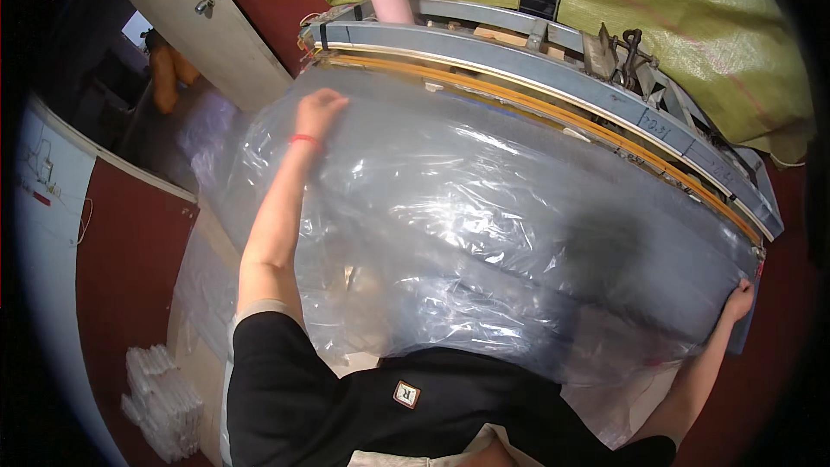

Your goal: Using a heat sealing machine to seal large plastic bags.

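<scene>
Clear plastic sheet (484, 207) spread over the sealing machine's bar (553, 108); your left hand (318, 112) and right hand (737, 301) pinch its far corners. Keep tension even, edge aligned with the bar.

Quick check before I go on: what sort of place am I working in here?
Likely a small packing workshop. The left hand and right hand spread a large clear plastic sheet against a long grey sealing bar, with a green woven tarp behind and stacked clear bags on the floor.
</scene>
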Demonstrator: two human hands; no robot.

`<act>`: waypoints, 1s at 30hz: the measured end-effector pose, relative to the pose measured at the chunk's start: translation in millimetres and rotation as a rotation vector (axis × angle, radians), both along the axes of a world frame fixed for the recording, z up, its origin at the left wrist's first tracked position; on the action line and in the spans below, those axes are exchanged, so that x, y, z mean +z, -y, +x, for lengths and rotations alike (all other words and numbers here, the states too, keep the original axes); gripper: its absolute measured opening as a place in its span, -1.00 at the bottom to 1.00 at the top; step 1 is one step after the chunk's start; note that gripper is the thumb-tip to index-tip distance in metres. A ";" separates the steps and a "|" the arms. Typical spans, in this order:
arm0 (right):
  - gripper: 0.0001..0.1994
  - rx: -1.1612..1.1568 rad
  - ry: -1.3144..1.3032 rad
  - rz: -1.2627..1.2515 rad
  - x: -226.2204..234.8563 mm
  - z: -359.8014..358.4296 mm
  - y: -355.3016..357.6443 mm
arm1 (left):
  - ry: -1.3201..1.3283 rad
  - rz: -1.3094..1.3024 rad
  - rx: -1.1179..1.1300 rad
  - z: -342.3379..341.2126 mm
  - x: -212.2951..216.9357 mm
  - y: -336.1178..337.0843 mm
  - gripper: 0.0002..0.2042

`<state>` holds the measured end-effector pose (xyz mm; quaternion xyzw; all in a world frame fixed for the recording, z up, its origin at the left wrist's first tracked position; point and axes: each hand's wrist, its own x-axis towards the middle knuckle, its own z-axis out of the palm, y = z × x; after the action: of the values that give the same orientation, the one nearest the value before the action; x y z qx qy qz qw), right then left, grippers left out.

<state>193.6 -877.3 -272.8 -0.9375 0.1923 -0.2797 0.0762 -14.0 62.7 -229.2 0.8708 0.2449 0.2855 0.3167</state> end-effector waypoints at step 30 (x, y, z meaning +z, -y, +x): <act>-0.72 0.097 0.351 0.273 -7.9 -45.1 68.9 | -0.139 0.477 -0.028 11.3 0.6 51.4 -0.88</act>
<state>148.5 -946.1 -280.7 -0.8637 0.1669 -0.4056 0.2482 -2.7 11.3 -228.5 0.9417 0.1797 0.2704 0.0885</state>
